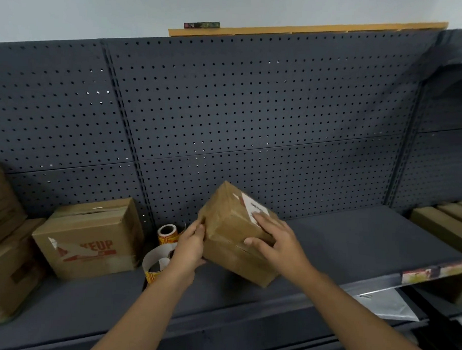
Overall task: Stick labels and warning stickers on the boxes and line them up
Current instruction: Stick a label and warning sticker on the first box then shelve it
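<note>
A small brown taped cardboard box [229, 227] is held tilted just above the dark shelf [354, 243]. A white label [255, 206] sits on its top face. My left hand [191, 246] grips the box's left side. My right hand [277, 241] lies over the top and front, its fingertips pressing on the label's lower edge. Two sticker rolls stand left of the box: a small roll [167, 233] with yellow-red stickers at the back, and a larger loose roll [156, 264] in front, partly hidden by my left wrist.
A bigger cardboard box [89, 237] with red print stands on the shelf at the left, with more stacked boxes [2, 244] at the far left edge. Flat brown boxes [444, 224] lie at the far right. A perforated dark panel [254, 109] backs the shelf.
</note>
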`<move>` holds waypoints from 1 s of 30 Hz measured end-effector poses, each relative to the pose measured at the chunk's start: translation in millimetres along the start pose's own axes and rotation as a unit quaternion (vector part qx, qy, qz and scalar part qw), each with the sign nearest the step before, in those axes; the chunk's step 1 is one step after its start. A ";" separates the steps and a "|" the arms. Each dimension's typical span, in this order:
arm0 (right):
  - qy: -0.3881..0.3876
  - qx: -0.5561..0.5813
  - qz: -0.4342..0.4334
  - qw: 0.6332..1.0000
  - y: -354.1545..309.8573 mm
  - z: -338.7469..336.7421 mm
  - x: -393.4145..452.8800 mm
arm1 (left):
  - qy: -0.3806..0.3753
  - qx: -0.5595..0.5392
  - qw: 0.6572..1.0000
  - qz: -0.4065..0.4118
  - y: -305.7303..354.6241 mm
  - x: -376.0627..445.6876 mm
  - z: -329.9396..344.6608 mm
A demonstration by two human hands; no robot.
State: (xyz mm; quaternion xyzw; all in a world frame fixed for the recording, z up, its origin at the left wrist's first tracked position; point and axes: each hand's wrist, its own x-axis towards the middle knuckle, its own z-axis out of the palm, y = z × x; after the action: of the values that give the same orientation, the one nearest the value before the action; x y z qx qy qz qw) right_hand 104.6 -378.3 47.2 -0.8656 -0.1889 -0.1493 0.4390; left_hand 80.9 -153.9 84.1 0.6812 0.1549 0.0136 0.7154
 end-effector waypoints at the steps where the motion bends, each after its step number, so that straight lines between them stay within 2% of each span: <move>1: -0.010 -0.060 -0.013 0.998 4.6 -0.5 3.8 | 0.005 0.013 1.000 -0.013 -6.2 2.1 -3.4; 5: -0.071 -0.224 -0.083 0.968 1.0 2.1 6.7 | 0.036 0.103 0.993 -0.040 -15.5 -2.3 -5.6; 9: -0.132 -0.297 -0.104 0.940 -3.5 18.5 7.0 | 0.005 0.077 0.997 -0.002 -18.3 -15.7 0.6; 12: -0.120 -0.296 -0.108 0.942 -6.9 29.8 8.1 | -0.024 0.082 0.996 0.024 -28.6 -12.1 2.6; 18: -0.074 -0.336 -0.141 0.928 1.5 37.4 5.6 | -0.028 0.158 0.984 0.079 -37.3 -5.6 7.8; 22: -0.092 -0.314 -0.133 0.936 -1.8 33.9 6.7 | -0.015 0.149 0.986 0.073 -41.1 3.8 6.4; 24: -0.119 -0.262 -0.099 0.953 -10.0 28.3 7.8 | -0.006 0.125 0.990 0.072 -43.7 3.0 5.4; 26: -0.111 -0.203 -0.078 0.970 -21.4 23.1 10.5 | 0.016 0.107 0.991 0.081 -45.7 0.5 1.4; 30: -0.073 -0.116 -0.062 0.989 -41.6 19.9 17.1 | 0.062 0.126 0.977 0.161 -53.8 0.9 -25.1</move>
State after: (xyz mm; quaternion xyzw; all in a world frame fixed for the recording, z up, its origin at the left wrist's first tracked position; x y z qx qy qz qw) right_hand 102.5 -336.1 72.4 -0.9058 -0.2551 -0.1332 0.3109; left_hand 65.4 -133.1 30.6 0.7800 0.0875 0.1507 0.6011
